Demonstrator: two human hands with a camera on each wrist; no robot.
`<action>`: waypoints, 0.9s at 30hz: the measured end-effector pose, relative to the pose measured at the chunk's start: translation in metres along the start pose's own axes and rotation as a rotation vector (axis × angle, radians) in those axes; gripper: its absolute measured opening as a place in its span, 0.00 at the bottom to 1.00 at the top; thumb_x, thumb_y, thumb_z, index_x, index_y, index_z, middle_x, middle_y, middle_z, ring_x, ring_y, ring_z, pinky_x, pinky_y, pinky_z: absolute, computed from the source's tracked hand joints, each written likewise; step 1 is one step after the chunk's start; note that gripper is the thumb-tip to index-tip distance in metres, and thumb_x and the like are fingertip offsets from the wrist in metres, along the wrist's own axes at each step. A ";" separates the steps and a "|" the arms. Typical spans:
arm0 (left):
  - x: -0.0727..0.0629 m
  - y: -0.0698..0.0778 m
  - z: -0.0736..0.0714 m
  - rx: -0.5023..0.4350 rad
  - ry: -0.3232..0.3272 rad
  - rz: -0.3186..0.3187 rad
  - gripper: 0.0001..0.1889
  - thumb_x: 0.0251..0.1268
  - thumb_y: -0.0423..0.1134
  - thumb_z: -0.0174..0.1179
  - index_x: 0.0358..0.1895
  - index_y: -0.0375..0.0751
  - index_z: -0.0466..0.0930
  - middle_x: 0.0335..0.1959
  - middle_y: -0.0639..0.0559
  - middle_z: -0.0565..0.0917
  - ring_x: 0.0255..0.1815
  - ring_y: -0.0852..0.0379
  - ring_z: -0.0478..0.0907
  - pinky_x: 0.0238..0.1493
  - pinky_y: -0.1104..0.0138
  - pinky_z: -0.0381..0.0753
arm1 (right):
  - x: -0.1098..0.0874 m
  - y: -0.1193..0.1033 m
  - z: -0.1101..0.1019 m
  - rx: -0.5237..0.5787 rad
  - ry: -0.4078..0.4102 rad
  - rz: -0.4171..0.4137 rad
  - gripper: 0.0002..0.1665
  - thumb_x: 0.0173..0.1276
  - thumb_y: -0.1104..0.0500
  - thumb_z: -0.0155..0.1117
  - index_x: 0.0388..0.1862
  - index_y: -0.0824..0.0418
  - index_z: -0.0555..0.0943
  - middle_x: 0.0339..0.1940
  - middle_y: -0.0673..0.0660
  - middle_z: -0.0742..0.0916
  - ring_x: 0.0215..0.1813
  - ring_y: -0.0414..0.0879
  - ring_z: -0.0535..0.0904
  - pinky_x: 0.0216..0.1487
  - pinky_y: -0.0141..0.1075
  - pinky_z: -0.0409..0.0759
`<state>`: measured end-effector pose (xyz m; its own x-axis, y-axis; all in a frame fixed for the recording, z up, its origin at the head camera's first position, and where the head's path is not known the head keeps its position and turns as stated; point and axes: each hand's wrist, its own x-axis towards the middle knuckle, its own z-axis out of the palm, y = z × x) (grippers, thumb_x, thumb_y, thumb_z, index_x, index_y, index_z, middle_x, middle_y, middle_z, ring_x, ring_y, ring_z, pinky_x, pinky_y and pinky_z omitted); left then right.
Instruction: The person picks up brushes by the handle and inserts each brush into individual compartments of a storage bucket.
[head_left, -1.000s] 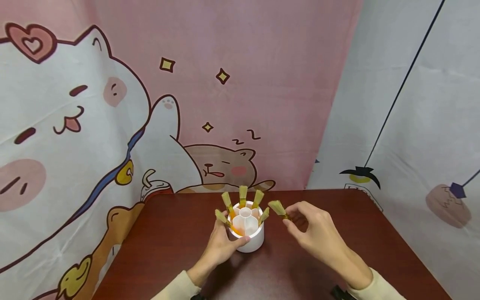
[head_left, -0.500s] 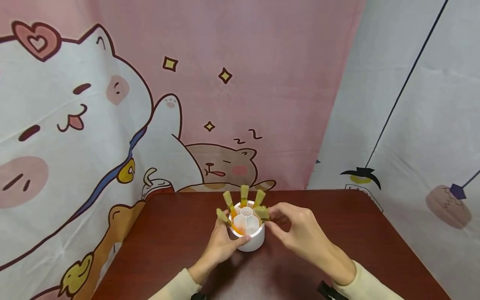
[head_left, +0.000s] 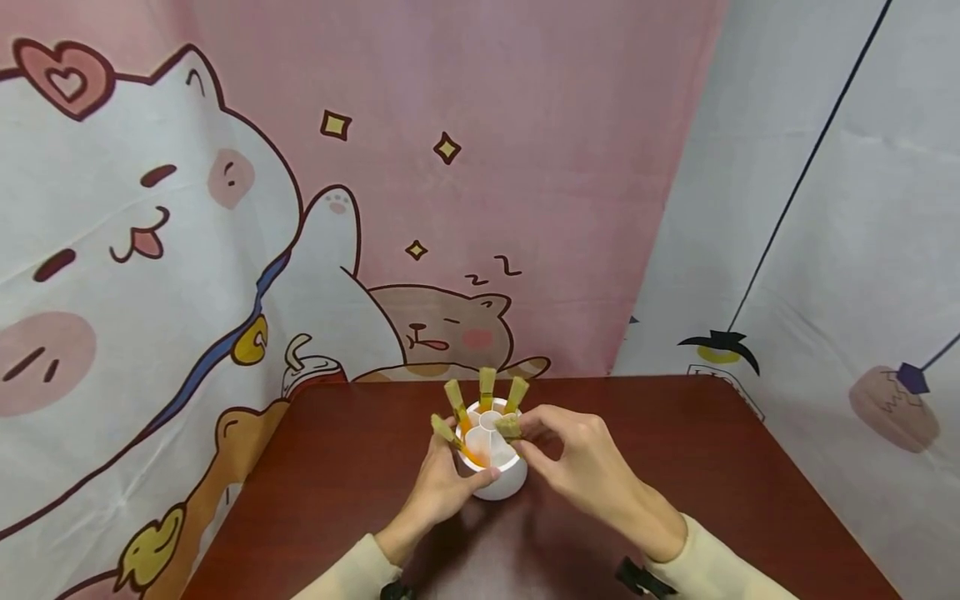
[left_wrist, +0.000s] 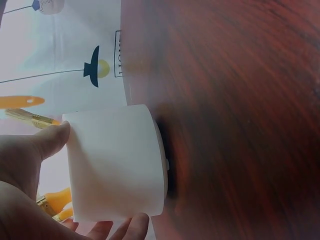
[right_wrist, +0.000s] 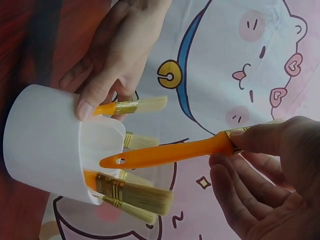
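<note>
A white round holder with inner compartments (head_left: 501,483) stands on the table. My left hand (head_left: 437,493) grips it from the left, thumb on the near rim and fingers round the far side, also seen in the left wrist view. My right hand (head_left: 588,450) pinches a paintbrush (right_wrist: 170,152) at its metal band, bristles up. In the right wrist view, its orange handle points toward the holder's opening, the holed end just above it. Several other paintbrushes (head_left: 487,387) stand bristles-up round the holder, leaning outward. From the head, the held brush's handle is hidden.
The dark red-brown table (head_left: 337,467) spreads round the holder. Behind it hangs a cloth printed with cartoon cats (head_left: 570,208), and a paler cloth (head_left: 840,250) hangs at the right.
My right hand has carried the paintbrush left, from beside the holder to over its right part, and the handle has swung toward the opening. The left hand still grips the holder.
</note>
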<state>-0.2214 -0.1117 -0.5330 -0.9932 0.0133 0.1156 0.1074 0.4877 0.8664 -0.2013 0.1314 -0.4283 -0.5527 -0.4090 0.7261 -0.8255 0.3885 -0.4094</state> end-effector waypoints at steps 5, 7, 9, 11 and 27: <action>0.000 0.000 0.000 -0.009 -0.002 0.006 0.61 0.59 0.46 0.92 0.90 0.37 0.60 0.87 0.30 0.71 0.85 0.31 0.76 0.87 0.33 0.73 | 0.001 0.001 0.006 0.002 0.008 -0.021 0.20 0.65 0.74 0.86 0.47 0.55 0.91 0.41 0.47 0.96 0.39 0.36 0.94 0.44 0.33 0.94; 0.000 0.001 0.000 -0.010 -0.002 0.012 0.61 0.59 0.46 0.92 0.90 0.38 0.61 0.87 0.30 0.71 0.86 0.31 0.76 0.87 0.33 0.72 | 0.001 0.001 0.009 0.004 0.008 -0.038 0.20 0.64 0.75 0.86 0.47 0.56 0.91 0.42 0.49 0.96 0.40 0.38 0.94 0.44 0.32 0.94; 0.000 0.000 0.000 -0.008 -0.002 0.012 0.60 0.60 0.46 0.91 0.90 0.38 0.61 0.87 0.30 0.71 0.86 0.30 0.75 0.87 0.33 0.72 | 0.000 0.002 0.012 0.006 0.004 -0.056 0.20 0.64 0.76 0.86 0.48 0.57 0.91 0.43 0.50 0.96 0.41 0.39 0.95 0.45 0.32 0.94; 0.000 0.000 -0.001 -0.006 -0.001 0.014 0.60 0.60 0.46 0.91 0.90 0.37 0.61 0.87 0.29 0.71 0.87 0.30 0.74 0.87 0.33 0.72 | -0.002 0.004 0.016 0.009 -0.002 -0.069 0.21 0.63 0.76 0.86 0.49 0.58 0.91 0.44 0.52 0.96 0.41 0.40 0.95 0.45 0.30 0.93; -0.001 0.000 -0.002 -0.009 -0.009 0.006 0.61 0.61 0.46 0.91 0.91 0.35 0.59 0.88 0.27 0.69 0.87 0.28 0.73 0.87 0.31 0.71 | -0.012 0.018 0.032 -0.026 0.007 -0.118 0.21 0.64 0.76 0.87 0.51 0.61 0.92 0.46 0.54 0.97 0.44 0.45 0.97 0.46 0.32 0.94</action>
<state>-0.2207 -0.1130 -0.5319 -0.9929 0.0237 0.1164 0.1135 0.4795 0.8702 -0.2135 0.1165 -0.4618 -0.4512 -0.4472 0.7723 -0.8813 0.3598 -0.3064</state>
